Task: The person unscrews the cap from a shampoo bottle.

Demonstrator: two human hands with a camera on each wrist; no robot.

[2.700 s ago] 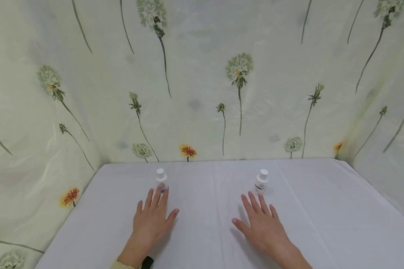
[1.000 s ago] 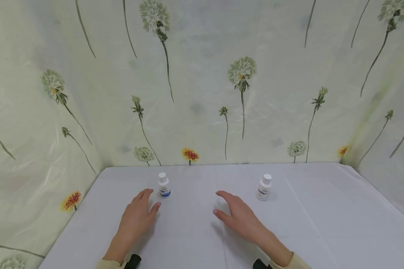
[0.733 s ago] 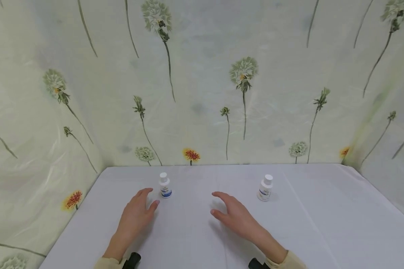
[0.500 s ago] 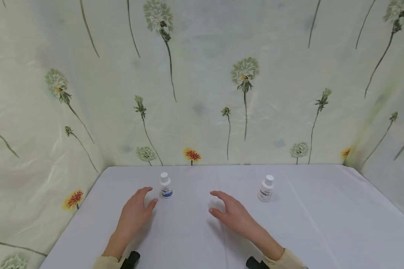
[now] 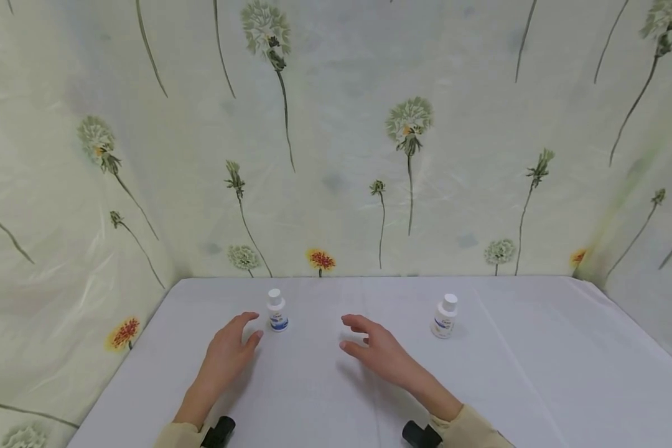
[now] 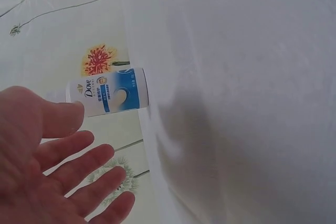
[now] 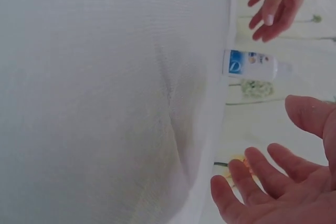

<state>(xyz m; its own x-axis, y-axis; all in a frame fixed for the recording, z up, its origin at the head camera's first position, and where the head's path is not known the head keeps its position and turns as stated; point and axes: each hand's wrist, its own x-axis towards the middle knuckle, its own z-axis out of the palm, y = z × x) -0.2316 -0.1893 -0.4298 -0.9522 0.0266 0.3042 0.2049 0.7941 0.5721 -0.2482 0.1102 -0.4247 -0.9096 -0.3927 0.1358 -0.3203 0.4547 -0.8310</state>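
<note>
A small white Dove bottle (image 5: 277,316) with a blue label stands upright left of centre, its label facing the left wrist camera. My left hand (image 5: 226,354) is just left of this bottle, thumb and fingers apart and gently bent, and no grip on it shows. A similar white bottle (image 5: 443,320) stands upright farther right. Between the two bottles, nearer the first, my right hand (image 5: 382,354) hovers above the cloth with its thumb apart from its fingers. In the right wrist view my right hand (image 7: 283,195) has relaxed fingers and holds nothing.
White cloth (image 5: 325,386) covers the table. A flower-printed curtain (image 5: 336,124) rises behind the back edge and along both sides. Dark wrist devices (image 5: 420,434) and beige sleeves (image 5: 473,429) show at the bottom.
Both hands were palm-down with fingers spread before the bottles; they have turned sideways. The right hand has shifted left, away from the right bottle, and the left hand slightly left. Both bottles still stand.
</note>
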